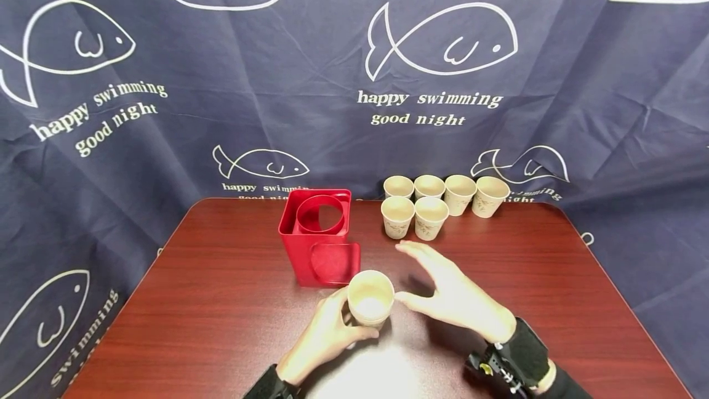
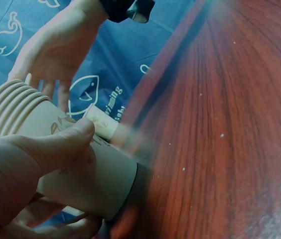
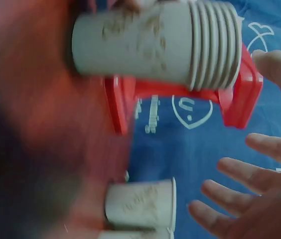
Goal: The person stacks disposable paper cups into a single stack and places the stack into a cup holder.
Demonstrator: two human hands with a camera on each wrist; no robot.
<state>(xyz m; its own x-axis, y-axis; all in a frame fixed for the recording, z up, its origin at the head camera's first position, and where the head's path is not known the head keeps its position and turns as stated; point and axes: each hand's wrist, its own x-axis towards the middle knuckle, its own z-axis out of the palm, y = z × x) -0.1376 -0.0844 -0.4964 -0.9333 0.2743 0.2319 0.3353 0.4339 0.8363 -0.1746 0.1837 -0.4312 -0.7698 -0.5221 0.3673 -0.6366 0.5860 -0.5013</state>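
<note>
left hand (image 1: pixel 324 336) holds cup stack (image 1: pixel 370 298); right hand (image 1: pixel 451 294) beside

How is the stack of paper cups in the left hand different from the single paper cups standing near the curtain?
The beige nested stack of paper cups shows several rims packed together, while each of the six single beige paper cups shows one rim. The left hand grips the stack with curled fingers; the single cups stand untouched. The stack is in front of the red plastic holder, the single cups to its right. Both are upright with the same leafy print.
</note>
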